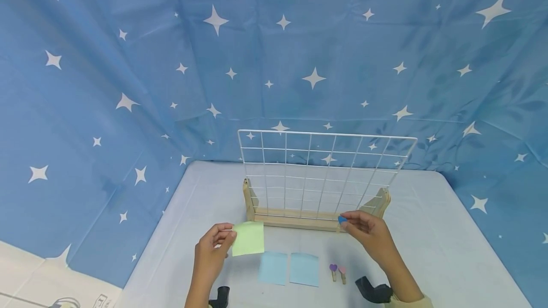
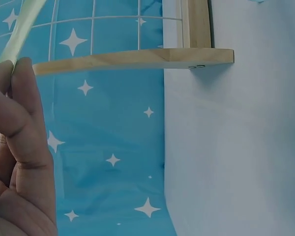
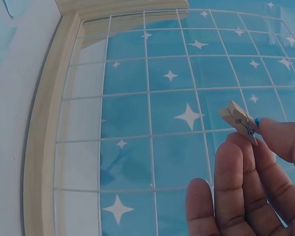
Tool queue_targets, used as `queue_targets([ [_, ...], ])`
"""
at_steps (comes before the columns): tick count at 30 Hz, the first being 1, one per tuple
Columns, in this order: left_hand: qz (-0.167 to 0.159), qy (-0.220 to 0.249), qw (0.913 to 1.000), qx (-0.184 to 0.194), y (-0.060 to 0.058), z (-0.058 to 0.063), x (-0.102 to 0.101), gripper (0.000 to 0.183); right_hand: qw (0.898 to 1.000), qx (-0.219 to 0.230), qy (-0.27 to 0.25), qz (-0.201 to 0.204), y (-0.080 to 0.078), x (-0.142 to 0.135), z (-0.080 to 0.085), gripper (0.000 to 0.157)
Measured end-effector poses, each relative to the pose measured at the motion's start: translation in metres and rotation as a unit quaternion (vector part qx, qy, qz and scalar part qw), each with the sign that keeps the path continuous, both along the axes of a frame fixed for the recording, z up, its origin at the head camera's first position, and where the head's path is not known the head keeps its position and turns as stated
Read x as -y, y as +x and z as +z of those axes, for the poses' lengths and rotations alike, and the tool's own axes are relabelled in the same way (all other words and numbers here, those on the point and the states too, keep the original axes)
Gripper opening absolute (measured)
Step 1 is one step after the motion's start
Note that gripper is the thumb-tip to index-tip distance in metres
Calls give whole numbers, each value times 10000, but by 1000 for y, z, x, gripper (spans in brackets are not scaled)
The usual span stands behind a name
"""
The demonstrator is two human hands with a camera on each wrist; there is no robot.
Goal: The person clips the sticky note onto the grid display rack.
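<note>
Between thumb and fingers my left hand [image 1: 212, 251] pinches the edge of a pale green sticky note [image 1: 249, 238], held up in front of the rack's left end. In the left wrist view the note [image 2: 23, 29] appears nearly edge-on. My right hand [image 1: 371, 235] pinches a small wooden clothespin [image 3: 238, 120] with a blue decoration [image 1: 342, 219], near the rack's lower right. Before both hands stands a white wire grid [image 1: 318, 156] on a wooden base [image 1: 295, 221]; neither hand visibly touches it.
Two light blue sticky notes, a left one [image 1: 273, 268] and a right one [image 1: 304, 269], lie on the white table [image 1: 214, 184]. Beside them are a purple heart clothespin [image 1: 333, 271] and a pink heart one [image 1: 342, 274]. Behind hangs a starry blue curtain [image 1: 274, 51].
</note>
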State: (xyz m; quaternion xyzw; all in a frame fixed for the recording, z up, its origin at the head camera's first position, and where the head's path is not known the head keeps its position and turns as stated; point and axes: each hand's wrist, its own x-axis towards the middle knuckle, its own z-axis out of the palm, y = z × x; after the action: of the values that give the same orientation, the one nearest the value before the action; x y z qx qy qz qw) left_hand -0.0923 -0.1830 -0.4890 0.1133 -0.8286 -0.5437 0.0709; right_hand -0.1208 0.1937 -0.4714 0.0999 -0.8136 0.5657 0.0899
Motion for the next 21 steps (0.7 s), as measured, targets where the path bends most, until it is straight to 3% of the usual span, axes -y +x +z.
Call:
queue_targets([
  [10,-135,101,9998,-66,-2,3,-5,21,9999,4,21,148,-4,4,6,15],
  [21,-254,-196,9992,-253,-5,7,-5,17,9987,-438,24,260,-7,11,12,14],
])
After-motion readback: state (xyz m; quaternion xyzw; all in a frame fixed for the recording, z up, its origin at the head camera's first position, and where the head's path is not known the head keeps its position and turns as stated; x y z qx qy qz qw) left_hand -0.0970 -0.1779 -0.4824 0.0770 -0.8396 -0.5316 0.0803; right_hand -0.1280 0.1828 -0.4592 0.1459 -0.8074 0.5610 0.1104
